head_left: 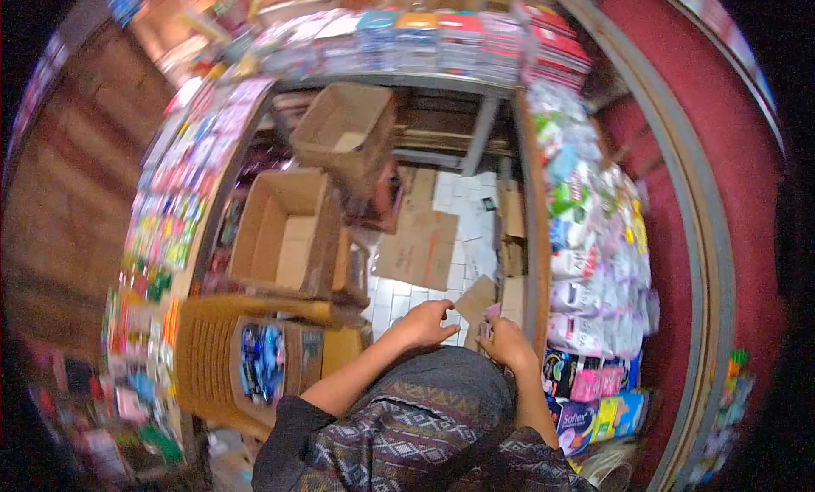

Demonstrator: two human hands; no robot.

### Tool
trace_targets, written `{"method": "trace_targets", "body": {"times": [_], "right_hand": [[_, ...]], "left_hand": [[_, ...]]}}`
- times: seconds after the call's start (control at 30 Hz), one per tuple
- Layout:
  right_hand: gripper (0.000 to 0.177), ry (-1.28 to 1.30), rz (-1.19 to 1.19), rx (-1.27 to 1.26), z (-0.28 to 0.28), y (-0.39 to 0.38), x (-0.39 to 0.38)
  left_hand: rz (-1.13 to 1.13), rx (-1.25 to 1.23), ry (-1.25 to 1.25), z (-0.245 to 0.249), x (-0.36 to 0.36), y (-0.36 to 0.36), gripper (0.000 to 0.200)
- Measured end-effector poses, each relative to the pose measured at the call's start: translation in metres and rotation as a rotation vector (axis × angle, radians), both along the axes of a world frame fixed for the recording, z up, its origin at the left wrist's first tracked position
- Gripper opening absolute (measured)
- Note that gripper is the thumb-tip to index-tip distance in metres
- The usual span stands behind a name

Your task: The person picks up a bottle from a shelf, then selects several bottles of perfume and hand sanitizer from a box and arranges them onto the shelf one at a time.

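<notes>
My left hand [429,324] is just in front of my lap, with thumb and fingers curved and apart and nothing between them. Across a small gap, my right hand [508,342] is closed, its fingers pinched on a small pinkish thing [493,310] that I cannot make out. A brown piece of cardboard [476,300] shows right at those fingertips, between the two hands. Below both hands lies the dark patterned cloth [424,416] over my lap.
Two open cardboard boxes, a nearer box [246,237] and a farther box [310,123], stand left of the tiled floor. Flattened cardboard [418,250] lies on the tiles. A brown plastic chair [208,356] holds blue packets [263,362]. Packaged goods [586,263] line the right; stacked books [463,46] line the back.
</notes>
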State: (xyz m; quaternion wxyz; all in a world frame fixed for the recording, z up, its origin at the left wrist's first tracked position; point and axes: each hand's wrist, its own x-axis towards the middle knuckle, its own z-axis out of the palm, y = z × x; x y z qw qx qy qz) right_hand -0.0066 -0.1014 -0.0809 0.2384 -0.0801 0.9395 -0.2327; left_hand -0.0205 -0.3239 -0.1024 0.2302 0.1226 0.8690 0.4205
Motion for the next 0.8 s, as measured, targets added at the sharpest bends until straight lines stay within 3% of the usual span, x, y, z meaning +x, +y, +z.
{"method": "trace_targets", "body": {"times": [0.17,0.3,0.43,0.53,0.67,0.73,0.8], "right_hand": [[0.053,-0.099,0.216,-0.001,-0.007,-0.057,-0.008],[0.052,-0.038,0.430,0.037,-0.018,-0.107,-0.008],[0.051,-0.059,0.554,0.052,-0.020,-0.161,0.002],[0.051,-0.102,0.619,0.030,-0.020,-0.198,0.012],[0.051,-0.094,0.704,0.041,-0.031,-0.233,0.029],[0.051,-0.121,0.705,0.049,-0.033,-0.247,0.038],[0.051,-0.140,0.703,0.070,-0.036,-0.259,0.047]], "left_hand": [[0.326,-0.082,0.030,-0.035,0.046,-0.060,0.050],[0.557,-0.216,-0.028,-0.060,0.086,-0.110,0.050],[0.872,-0.185,0.031,-0.100,0.137,-0.166,0.049],[1.166,-0.160,-0.061,-0.072,0.171,-0.216,0.046],[1.417,-0.483,-0.321,-0.141,0.232,-0.291,0.045],[1.580,-0.480,-0.563,-0.160,0.263,-0.320,0.054],[1.738,-0.457,-0.534,-0.196,0.295,-0.340,0.065]]}}
